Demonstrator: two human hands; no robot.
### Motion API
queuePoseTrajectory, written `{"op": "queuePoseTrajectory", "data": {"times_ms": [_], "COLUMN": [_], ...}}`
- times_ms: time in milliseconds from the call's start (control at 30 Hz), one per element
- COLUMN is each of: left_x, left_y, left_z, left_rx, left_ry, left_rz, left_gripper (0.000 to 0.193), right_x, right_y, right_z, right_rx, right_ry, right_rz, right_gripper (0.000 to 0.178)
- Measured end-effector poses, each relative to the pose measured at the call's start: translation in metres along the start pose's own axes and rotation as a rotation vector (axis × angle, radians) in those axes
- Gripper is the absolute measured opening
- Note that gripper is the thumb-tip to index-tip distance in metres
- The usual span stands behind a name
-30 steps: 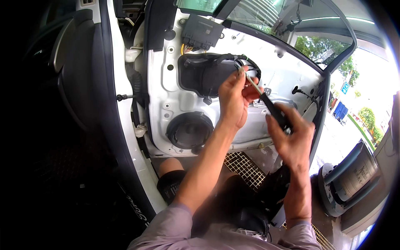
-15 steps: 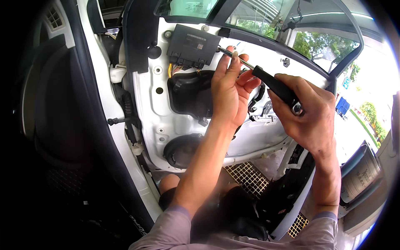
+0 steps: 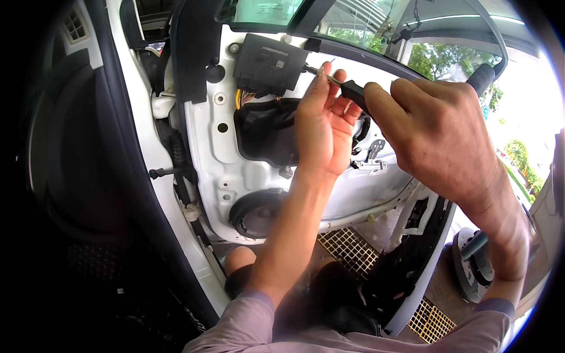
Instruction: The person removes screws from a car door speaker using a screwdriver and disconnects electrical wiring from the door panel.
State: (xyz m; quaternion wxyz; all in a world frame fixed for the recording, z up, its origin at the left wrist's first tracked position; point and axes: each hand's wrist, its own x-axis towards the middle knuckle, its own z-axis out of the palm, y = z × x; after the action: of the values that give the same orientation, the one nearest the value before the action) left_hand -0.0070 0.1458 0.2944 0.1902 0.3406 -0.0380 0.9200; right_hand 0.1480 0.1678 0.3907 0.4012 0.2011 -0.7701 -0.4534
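A screwdriver with a black handle (image 3: 355, 94) and a thin metal shaft slants up to the left. My right hand (image 3: 432, 132) is wrapped round the handle, its back toward me, hiding most of the grip. The thumb and a finger of my left hand (image 3: 326, 126) pinch the shaft near its front end, the other fingers loosely spread. The tip meets the right edge of a black control module (image 3: 271, 63) on the bare white door panel (image 3: 212, 132); what it engages is too small to make out. Yellow and other wires (image 3: 239, 99) leave the module's lower side.
A round black speaker (image 3: 259, 215) sits low in the door, and a black cover (image 3: 268, 132) lies below the module. Door glass (image 3: 353, 26) rises above. The dark car interior (image 3: 88, 194) is at left. Yellow floor grating (image 3: 350, 250) and a detached dark trim panel (image 3: 406, 265) lie below.
My right hand has turned over on the handle, its wrist and forearm swinging out to the right. The handle's butt end is now hidden. My left hand has barely shifted.
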Motion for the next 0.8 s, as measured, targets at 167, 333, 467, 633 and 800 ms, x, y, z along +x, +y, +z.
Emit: {"op": "queuePoseTrajectory", "data": {"times_ms": [167, 333, 467, 633, 800], "left_x": [-0.012, 0.003, -0.003, -0.002, -0.004], "left_y": [-0.001, 0.000, 0.008, 0.013, 0.006], "left_z": [0.010, 0.014, 0.027, 0.029, 0.045], "left_rx": [-0.197, -0.221, -0.194, -0.206, -0.260], "left_ry": [-0.215, -0.162, 0.074, 0.059, 0.217], "left_rz": [-0.133, -0.086, -0.095, -0.180, -0.151], "left_gripper": [0.035, 0.018, 0.015, 0.016, 0.013], "right_x": [0.009, 0.017, 0.018, 0.017, 0.003], "right_y": [-0.002, -0.022, -0.037, -0.025, 0.000], "right_z": [-0.005, -0.008, -0.013, -0.017, -0.010], "right_rx": [0.055, 0.637, 1.658, 1.448, 0.289], "right_ry": [-0.031, -0.109, -0.137, -0.391, -0.402], "right_rz": [-0.076, 0.796, 1.285, 1.220, 0.407], "right_gripper": [0.015, 0.015, 0.020, 0.017, 0.010]}}
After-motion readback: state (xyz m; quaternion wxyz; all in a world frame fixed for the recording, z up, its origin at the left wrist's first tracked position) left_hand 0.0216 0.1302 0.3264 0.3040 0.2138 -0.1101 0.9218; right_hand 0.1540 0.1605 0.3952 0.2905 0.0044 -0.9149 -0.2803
